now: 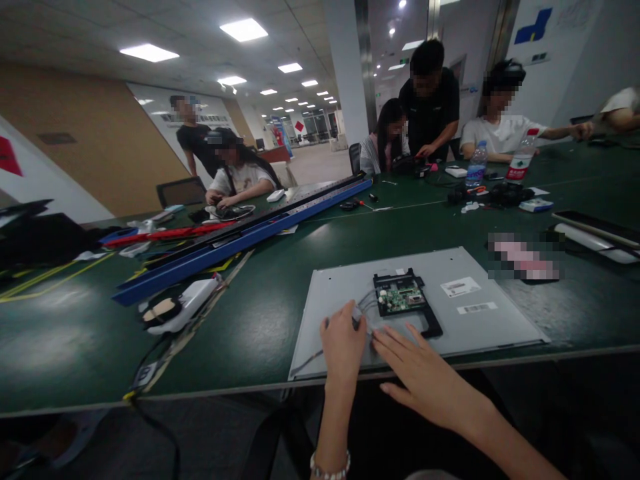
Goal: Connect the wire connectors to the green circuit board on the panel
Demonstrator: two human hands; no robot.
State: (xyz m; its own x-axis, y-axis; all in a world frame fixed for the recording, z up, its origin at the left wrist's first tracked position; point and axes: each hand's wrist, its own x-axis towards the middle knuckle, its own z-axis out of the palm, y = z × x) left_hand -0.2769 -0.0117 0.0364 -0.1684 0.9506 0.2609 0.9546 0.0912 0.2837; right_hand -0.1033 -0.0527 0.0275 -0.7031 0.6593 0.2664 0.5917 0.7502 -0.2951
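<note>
A flat grey metal display panel (340, 287) lies face down at the table's front edge. On its back sits a black plastic frame (431, 321) with a green circuit board (400, 299) in it. Thin grey cables (369, 301) run left from the board, and one comes out past my left hand toward the panel's lower left corner. My left hand (345, 343) has its fingers curled closed on the cable; a small dark spot shows at the fingertips. Beside it, my right hand (420, 373) is stretched out, fingers extended, with the fingertips touching the panel below the black frame.
A long blue rail (240, 247) lies diagonally across the green table (240, 340). Left of the panel is a white device (193, 303) with a black strap. A blurred pink object (525, 259) and bottles (477, 165) are at right. Several people are around the table.
</note>
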